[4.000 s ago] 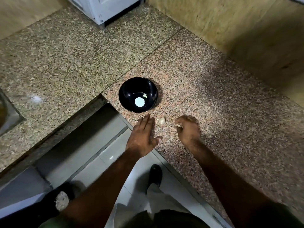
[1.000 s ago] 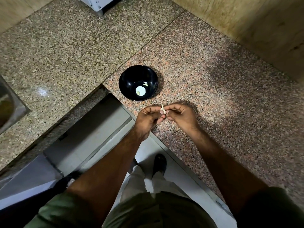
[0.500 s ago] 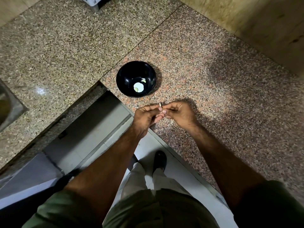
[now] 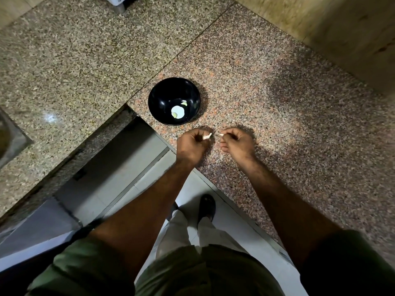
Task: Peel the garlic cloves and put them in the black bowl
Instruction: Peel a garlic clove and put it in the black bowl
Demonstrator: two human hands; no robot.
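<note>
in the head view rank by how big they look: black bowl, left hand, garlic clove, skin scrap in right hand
1. round black bowl
2. left hand, nearer the camera, so unsure
3. pale garlic clove
4. tiny skin scrap

A speckled granite table (image 4: pixel 267 77) fills the upper frame; a black bowl (image 4: pixel 162 97) sits at its centre, and a white appliance's base (image 4: pixel 119 1) rests at the top edge.

Bare counter (image 4: pixel 277 116) right of black bowl (image 4: pixel 159 99); wall (image 4: pixel 342 39) bounds far right.

A kitchen: granite countertop (image 4: pixel 277 86), sink corner (image 4: pixel 8 137), tiled floor (image 4: pixel 230 227).
</note>
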